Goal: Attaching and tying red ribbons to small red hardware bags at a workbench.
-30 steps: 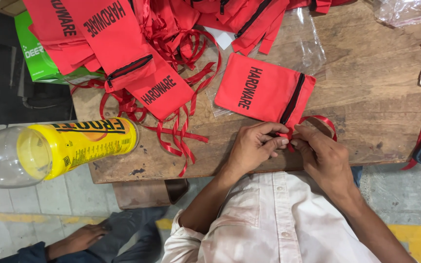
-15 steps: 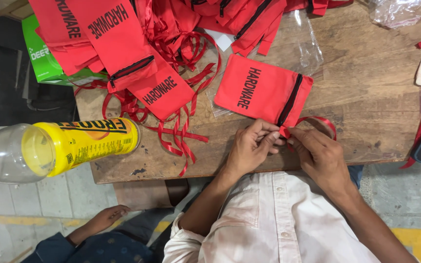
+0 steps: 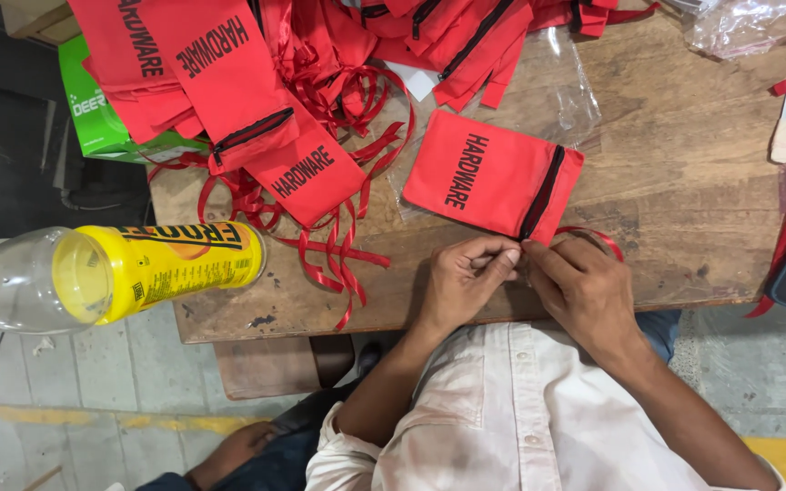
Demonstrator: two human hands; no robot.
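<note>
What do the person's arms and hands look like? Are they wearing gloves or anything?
No gloves. The left hand and right hand are both bare, with no rings or watch showing. The forearms are bare too. The person wears a pale, whitish button-up shirt, its sleeves rolled up around the elbows.
</note>
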